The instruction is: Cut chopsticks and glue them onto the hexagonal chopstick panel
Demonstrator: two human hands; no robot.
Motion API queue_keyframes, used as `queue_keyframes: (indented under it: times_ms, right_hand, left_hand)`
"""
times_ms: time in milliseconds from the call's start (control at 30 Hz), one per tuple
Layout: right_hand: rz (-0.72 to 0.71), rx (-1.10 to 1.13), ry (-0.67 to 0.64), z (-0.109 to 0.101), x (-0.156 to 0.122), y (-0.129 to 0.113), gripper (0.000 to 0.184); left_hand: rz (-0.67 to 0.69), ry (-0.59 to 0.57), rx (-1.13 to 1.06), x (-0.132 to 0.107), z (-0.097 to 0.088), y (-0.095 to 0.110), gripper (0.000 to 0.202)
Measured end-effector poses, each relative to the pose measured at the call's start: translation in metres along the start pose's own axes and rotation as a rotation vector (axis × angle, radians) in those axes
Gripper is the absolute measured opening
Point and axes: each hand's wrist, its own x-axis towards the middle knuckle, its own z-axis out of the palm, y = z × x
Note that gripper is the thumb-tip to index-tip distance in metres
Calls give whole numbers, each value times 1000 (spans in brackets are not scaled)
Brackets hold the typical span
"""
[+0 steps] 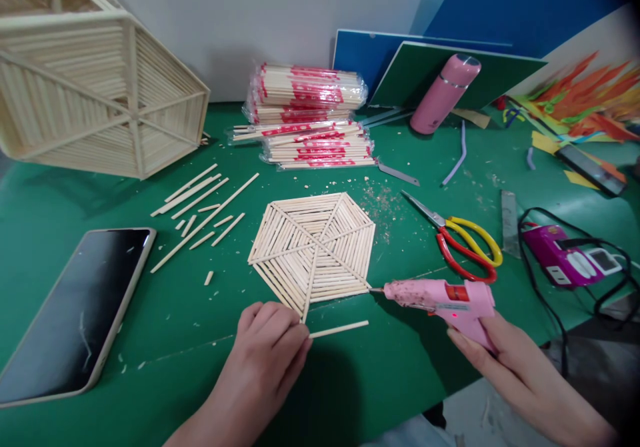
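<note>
Hexagonal panel point(316, 250) lies on table point(190, 317), just beyond left hand point(270, 344); grip closed on stick point(343, 328), axis running rightward beside panel's near edge. Right hand's point(515, 357) grip wraps glue gun point(415, 292), nozzle point(377, 290) at near-right corner.

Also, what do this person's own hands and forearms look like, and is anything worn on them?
The left hand and the right hand are both bare: no gloves, and no ring, watch or bracelet shows. No sleeve shows on either arm as far as the picture reaches. No clear markings stand out; fingernail detail is too small to judge.
</note>
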Motion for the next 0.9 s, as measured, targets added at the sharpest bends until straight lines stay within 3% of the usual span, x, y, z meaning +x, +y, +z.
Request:
queue_keyframes:
  times_ms: [333,900]
  right_hand:
    - [-12,-4,67,0,3,-1,11]
    - [-31,-18,53,0,2,-2,6]
  left_hand:
    - [8,-4,15,0,-1,2,17]
    - [7,-18,30,1,-2,2,17]
